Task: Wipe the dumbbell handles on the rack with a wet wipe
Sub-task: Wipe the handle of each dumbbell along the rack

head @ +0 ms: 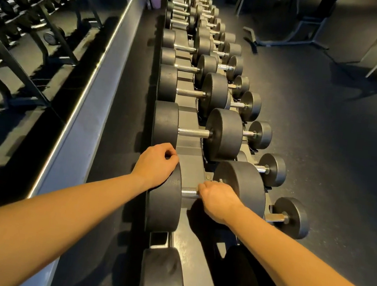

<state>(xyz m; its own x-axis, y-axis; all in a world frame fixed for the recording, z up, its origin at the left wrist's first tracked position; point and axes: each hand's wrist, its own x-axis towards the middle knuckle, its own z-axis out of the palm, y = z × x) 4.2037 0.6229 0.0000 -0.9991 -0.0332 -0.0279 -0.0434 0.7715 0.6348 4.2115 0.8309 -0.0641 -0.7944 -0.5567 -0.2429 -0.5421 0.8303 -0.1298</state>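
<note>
We look along a long, dark metal rack [193,165] that stands on the dark rubber floor [337,150]. On its upper tier, large black dumbbells [223,135] lie crosswise in sloped cradles, one behind another, with steel handles [193,132] showing between the heads. On the lower tier, to our right, lie smaller dumbbells [272,169].

The room is dim, with warm light on the arms [52,221] and weak glare on the steel handles [193,132]. The wide lens bends the edges, and the far end of the rack [188,143] looks soft.
</note>
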